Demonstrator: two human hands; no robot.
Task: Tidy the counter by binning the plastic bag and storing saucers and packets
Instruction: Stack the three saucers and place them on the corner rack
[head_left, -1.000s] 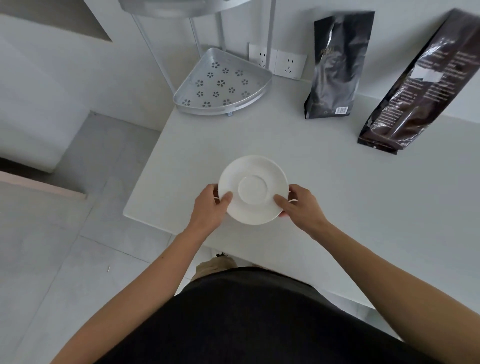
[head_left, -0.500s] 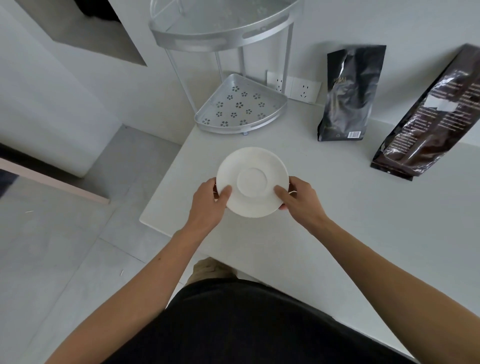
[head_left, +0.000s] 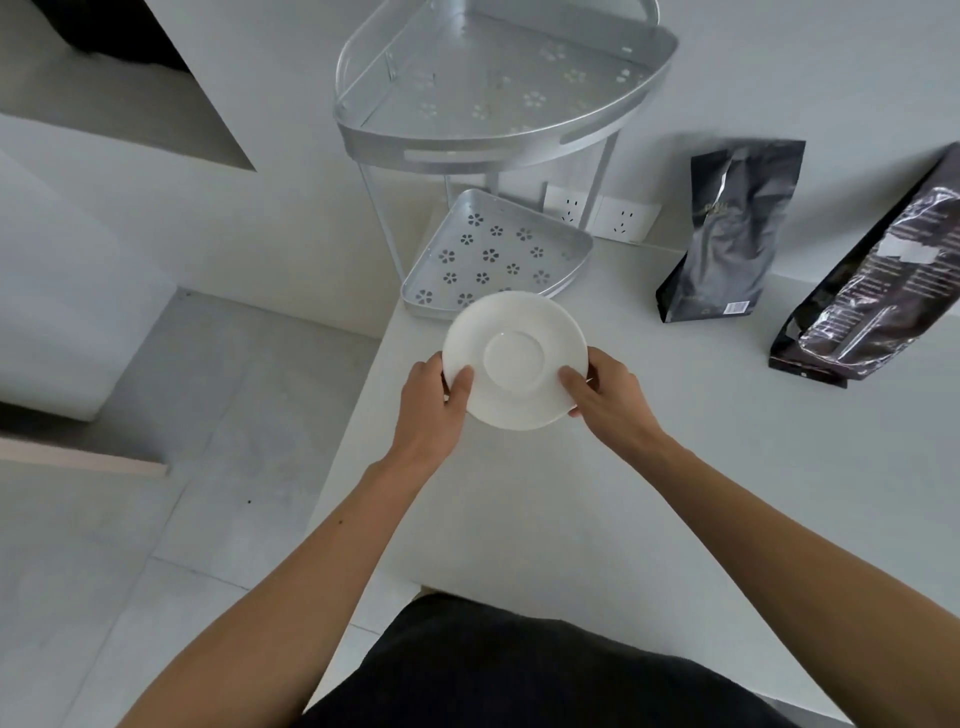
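I hold a white saucer above the white counter, just in front of the metal corner rack. My left hand grips its left rim and my right hand grips its right rim, thumbs on top. The rack's lower shelf with flower-shaped holes lies right behind the saucer; its upper shelf is higher up. A dark grey packet stands against the wall to the right. A larger dark brown packet leans further right. No plastic bag is in view.
Two wall sockets sit behind the rack's legs. The counter's left edge drops to a grey tiled floor. My dark clothing fills the bottom of the view.
Both hands have carried the saucer forward and up, closer to the rack's lower shelf. My view has tilted up, showing the upper shelf.
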